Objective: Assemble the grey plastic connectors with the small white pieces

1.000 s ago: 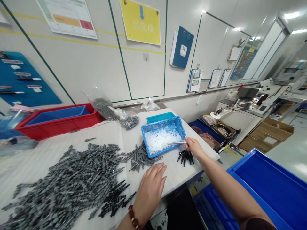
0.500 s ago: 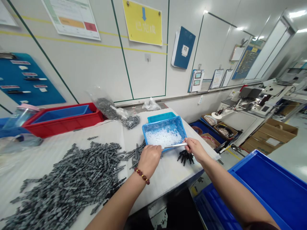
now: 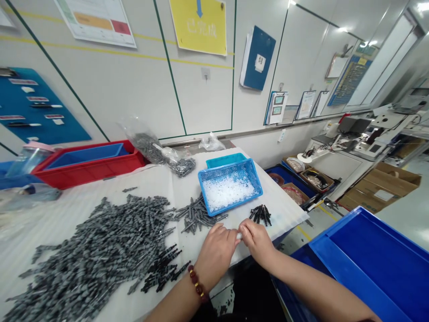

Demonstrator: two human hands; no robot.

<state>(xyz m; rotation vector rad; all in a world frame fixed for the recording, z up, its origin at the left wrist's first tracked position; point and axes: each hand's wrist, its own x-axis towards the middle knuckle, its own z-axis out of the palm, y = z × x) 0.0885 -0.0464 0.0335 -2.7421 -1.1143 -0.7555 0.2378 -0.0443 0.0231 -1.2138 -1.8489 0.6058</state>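
Note:
My left hand (image 3: 217, 246), with a beaded bracelet at the wrist, is closed, and its fingertips meet those of my right hand (image 3: 256, 239) in front of the table edge. The right hand is closed too. Between them shows a short whitish piece of a thin silvery rod (image 3: 239, 235), mostly hidden by the fingers. Just beyond stands a blue bin (image 3: 231, 208) holding many small white translucent rings (image 3: 228, 190). A small bunch of black slender parts (image 3: 260, 214) lies right of it, and grey slender parts (image 3: 194, 214) lie on its left.
A large heap of grey parts (image 3: 103, 250) covers the left of the table, with black ones (image 3: 161, 268) at its edge. Behind are a red bin (image 3: 90, 169), bagged parts (image 3: 150, 150) and a teal bin (image 3: 226, 160). Blue crates (image 3: 378, 264) stand at the right.
Both hands have come back from the blue bin toward me and closer together. The silvery rod, stretched between them before, is now almost wholly covered by the fingers.

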